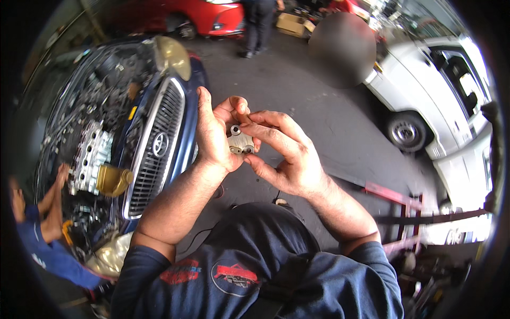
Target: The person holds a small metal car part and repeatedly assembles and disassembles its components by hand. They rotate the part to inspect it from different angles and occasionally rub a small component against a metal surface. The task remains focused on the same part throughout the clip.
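Observation:
A small silver metal engine part [241, 141] with a flat face and bolt holes near its corners is held up in front of my chest. My left hand [215, 135] cradles it from the left, its fingers curled behind and its thumb sticking up. From the right, my right hand [287, 149] pinches at it, with the index fingertip by the upper hole and the thumb near the lower edge. Fingers cover part of its outline, and its exact kind I cannot make out.
A blue car [186, 127] with its hood up stands at left, with a metal cylinder head [90, 157] and a golden filter-like piece [114, 179] at its engine bay. A co-worker's arm [52, 199] reaches in there. At right are a white van [419, 95] and red metal stand [390, 192].

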`<state>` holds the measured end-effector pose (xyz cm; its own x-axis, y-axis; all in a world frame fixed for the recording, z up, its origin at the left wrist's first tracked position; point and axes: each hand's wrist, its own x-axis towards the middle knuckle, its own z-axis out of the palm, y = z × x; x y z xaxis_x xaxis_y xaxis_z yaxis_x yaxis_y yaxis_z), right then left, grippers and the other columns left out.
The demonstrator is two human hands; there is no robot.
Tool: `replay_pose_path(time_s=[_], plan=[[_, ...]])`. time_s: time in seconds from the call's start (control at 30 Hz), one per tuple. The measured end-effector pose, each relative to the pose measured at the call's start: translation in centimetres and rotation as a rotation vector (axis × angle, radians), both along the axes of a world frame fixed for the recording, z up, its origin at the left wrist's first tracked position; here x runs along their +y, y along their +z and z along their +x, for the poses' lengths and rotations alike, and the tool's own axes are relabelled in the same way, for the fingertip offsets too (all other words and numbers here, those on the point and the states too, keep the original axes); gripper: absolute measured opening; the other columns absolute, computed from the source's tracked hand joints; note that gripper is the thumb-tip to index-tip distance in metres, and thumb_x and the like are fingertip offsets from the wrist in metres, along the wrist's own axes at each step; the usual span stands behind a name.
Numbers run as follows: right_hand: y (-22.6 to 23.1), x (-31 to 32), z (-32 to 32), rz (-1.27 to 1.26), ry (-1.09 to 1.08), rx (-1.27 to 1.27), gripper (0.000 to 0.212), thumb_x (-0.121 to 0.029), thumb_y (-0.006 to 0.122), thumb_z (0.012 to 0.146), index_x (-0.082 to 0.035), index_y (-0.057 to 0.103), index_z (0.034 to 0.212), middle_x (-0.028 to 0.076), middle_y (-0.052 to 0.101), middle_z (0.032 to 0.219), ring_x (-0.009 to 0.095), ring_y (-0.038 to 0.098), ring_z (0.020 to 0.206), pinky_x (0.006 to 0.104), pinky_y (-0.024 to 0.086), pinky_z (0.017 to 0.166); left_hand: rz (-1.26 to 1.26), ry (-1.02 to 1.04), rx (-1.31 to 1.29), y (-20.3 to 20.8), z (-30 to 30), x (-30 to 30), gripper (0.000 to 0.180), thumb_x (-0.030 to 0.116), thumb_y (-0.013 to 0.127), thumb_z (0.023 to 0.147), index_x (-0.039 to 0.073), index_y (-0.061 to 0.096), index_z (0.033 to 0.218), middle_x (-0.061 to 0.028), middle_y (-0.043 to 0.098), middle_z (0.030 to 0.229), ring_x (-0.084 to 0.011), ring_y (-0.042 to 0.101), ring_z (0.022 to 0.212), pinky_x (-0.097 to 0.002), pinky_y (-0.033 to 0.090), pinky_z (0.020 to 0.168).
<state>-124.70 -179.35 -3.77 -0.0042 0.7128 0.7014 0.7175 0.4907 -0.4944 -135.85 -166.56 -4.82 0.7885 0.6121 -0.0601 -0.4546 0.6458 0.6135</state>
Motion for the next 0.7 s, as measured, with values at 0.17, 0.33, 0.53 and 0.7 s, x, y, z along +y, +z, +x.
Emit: replay_pose_path(time_s=[0.17,0.33,0.53,0.7], plan=[[0.0,-3.9,-1.3,-0.149,-0.262,0.065,0.036,-0.006,0.079,0.072,-0.008,0.068,0.107,0.011,0.058,0.115,0.027,0.064,0.101,0.0378,0.055,0.088,-0.035,-0.245,0.066,-1.2,2.2,-1.7,0.074,0.076,0.020,0.093,0.011,0.053,0.078,-0.0015,0.055,0.068,-0.0146,0.053,0.055,-0.0310,0.047,0.048],[0.1,-10.2,-0.5,-0.364,-0.412,0.053,0.026,-0.007,0.079,0.075,-0.008,0.068,0.098,0.010,0.058,0.109,0.026,0.064,0.100,0.0366,0.056,0.087,0.008,-0.506,0.149,-3.5,4.4,-7.6,0.077,0.074,0.013,0.094,0.009,0.051,0.076,-0.0051,0.054,0.063,-0.0143,0.053,0.055,-0.0296,0.046,0.048],[-0.3,-17.3,-2.8,-0.641,-0.481,0.116,0.044,-0.016,0.083,0.072,-0.008,0.060,0.109,0.008,0.062,0.091,0.025,0.059,0.095,0.0370,0.053,0.081,0.242,-0.609,0.224,-5.4,3.0,-15.4,0.082,0.071,0.009,0.096,0.005,0.056,0.082,-0.0088,0.058,0.069,-0.0155,0.059,0.063,-0.0276,0.053,0.060],[-1.1,-23.2,-6.8,-0.715,-0.551,0.132,0.043,-0.020,0.084,0.074,-0.008,0.059,0.105,0.006,0.056,0.094,0.021,0.058,0.090,0.0343,0.054,0.081,0.189,-0.714,0.293,-6.0,-0.2,-21.3,0.080,0.069,0.008,0.097,0.006,0.055,0.083,-0.0097,0.060,0.073,-0.0159,0.061,0.066,-0.0283,0.055,0.064]])
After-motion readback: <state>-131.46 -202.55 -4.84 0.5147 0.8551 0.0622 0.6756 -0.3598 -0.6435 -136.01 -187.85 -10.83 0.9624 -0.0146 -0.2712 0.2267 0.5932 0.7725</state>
